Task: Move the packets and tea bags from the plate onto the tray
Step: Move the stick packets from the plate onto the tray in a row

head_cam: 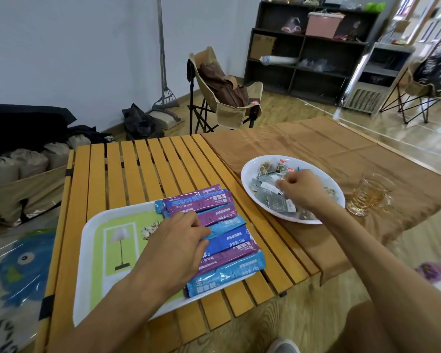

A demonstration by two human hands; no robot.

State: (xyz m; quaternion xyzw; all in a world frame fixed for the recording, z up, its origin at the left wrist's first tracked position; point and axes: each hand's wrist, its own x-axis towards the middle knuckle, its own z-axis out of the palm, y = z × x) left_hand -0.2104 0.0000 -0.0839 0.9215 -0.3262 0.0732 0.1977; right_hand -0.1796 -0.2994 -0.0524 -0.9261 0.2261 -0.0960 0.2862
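Note:
A white tray (97, 250) with a green lamp picture lies on the slatted wooden table. Several purple and blue stick packets (227, 240) are lined up along its right side. My left hand (173, 243) rests on those packets, its fingertips curled onto a light blue one. To the right, a white oval plate (250, 174) holds several grey tea bag sachets (272, 200) and mesh tea bags (267, 165). My right hand (300, 187) is over the plate, fingers curled down among the sachets; what it pinches is hidden.
A glass mug of tea (369, 194) stands just right of the plate on the brown cloth (316, 141). The wooden table (143, 169) has bare slats behind the tray. A folding chair (224, 93) stands beyond the table's far edge.

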